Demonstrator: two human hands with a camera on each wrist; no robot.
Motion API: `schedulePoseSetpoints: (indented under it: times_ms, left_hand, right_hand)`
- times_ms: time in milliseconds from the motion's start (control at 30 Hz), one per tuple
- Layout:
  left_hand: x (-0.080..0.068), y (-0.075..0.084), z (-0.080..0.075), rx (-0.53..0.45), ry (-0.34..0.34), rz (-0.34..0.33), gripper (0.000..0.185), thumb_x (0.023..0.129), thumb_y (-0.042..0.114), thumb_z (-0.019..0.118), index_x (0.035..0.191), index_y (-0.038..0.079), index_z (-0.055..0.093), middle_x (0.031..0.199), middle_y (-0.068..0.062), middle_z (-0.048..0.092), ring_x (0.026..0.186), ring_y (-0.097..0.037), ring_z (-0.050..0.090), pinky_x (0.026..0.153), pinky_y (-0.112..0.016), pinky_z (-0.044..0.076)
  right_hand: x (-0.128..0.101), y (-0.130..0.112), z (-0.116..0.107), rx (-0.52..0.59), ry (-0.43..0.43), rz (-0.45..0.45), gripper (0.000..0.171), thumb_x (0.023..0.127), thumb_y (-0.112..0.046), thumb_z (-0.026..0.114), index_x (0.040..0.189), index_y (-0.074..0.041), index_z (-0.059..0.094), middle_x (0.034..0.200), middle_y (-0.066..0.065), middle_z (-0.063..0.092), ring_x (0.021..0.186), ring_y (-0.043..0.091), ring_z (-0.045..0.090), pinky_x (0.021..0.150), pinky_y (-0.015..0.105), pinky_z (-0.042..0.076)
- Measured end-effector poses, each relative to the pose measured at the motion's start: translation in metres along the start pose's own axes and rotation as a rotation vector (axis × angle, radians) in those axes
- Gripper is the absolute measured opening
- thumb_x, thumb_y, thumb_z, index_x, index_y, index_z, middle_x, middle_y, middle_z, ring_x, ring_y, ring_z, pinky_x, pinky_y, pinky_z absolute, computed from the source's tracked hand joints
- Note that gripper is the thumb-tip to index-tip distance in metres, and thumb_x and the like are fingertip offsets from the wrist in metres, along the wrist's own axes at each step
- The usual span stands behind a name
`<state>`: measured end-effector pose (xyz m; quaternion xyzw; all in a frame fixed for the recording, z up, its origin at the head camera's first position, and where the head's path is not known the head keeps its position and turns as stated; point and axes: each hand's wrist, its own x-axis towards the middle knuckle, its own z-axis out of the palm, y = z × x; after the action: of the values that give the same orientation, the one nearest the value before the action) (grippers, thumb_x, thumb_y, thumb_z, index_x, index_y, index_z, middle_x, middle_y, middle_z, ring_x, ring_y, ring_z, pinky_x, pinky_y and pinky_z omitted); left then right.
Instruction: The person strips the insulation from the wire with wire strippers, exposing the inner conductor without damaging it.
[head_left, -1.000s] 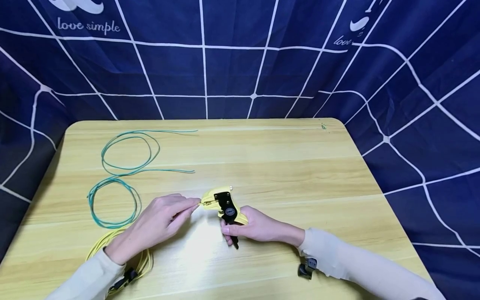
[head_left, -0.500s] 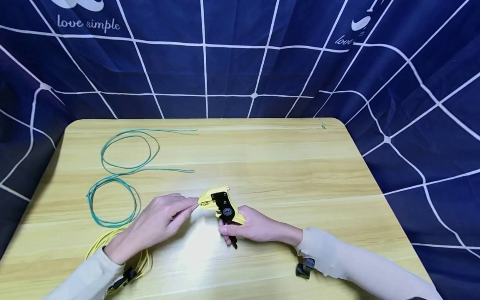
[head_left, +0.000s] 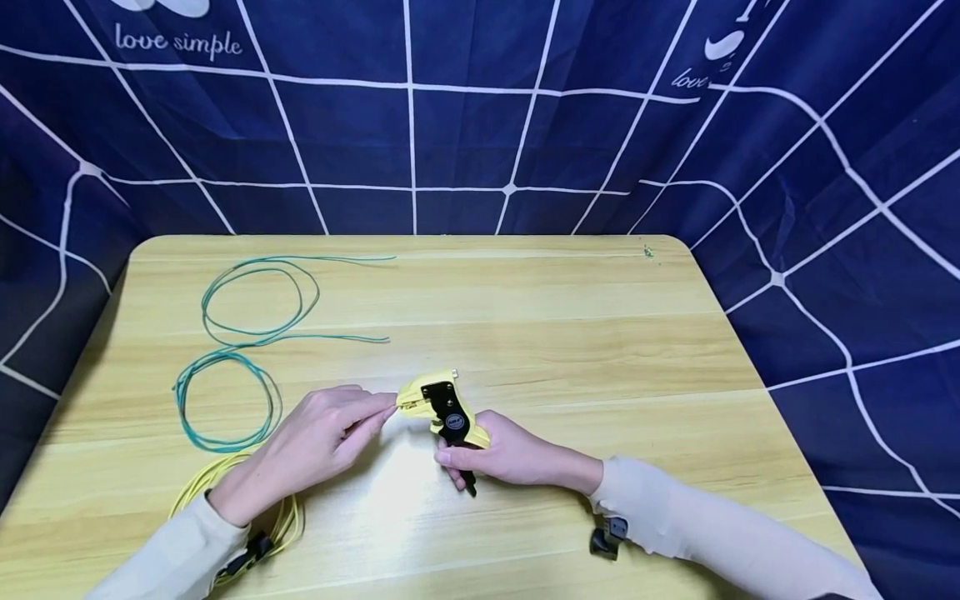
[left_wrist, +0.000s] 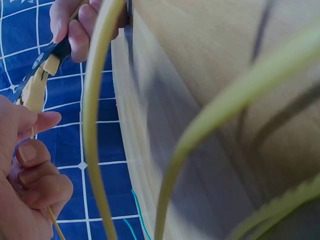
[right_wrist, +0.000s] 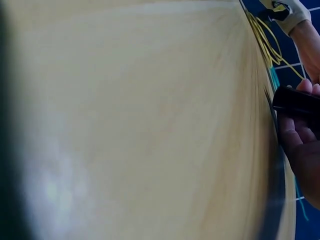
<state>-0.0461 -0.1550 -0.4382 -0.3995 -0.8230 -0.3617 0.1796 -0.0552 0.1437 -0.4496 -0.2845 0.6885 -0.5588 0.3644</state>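
A yellow and black wire stripper [head_left: 452, 412] is held in my right hand [head_left: 510, 450], its black lower handle [right_wrist: 297, 101] showing dark in the right wrist view. My left hand [head_left: 322, 433] pinches a yellow wire [left_wrist: 56, 223] right at the stripper's nose. In the left wrist view that wire runs out below the curled fingers [left_wrist: 47, 190]. The wire's tip is hidden by the tool's jaws. Under the left forearm lies a coil of yellow wire [head_left: 202, 483], partly covered by the wrist and sleeve.
Two coils of green wire, an upper one [head_left: 258, 302] and a lower one [head_left: 225, 400], lie on the left of the wooden table [head_left: 570, 333]. Small green scraps [head_left: 648, 251] are near the far right corner. A blue gridded cloth [head_left: 465, 133] hangs around the table.
The stripper and my right hand have shifted slightly left, bringing the tool's nose up against the left fingertips. The left hand has barely moved.
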Motion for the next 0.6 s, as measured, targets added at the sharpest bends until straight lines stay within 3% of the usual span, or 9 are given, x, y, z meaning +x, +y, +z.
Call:
schedulePoseSetpoints:
  times_ms: [600]
  left_hand:
    - [0.0005,-0.0008,-0.0004,0.004,-0.002,-0.01,0.02,0.112,0.015,0.06,0.108,0.011,0.079,0.093,0.003,0.077,0.084,-0.012,0.073,0.072,-0.038,0.062]
  right_hand:
    - [0.0008,0.0005,0.0077,0.011,0.062,0.031,0.04,0.11,-0.025,0.065,0.079,-0.001,0.069,0.066,0.006,0.068,0.059,0.017,0.066,0.064,0.027,0.053]
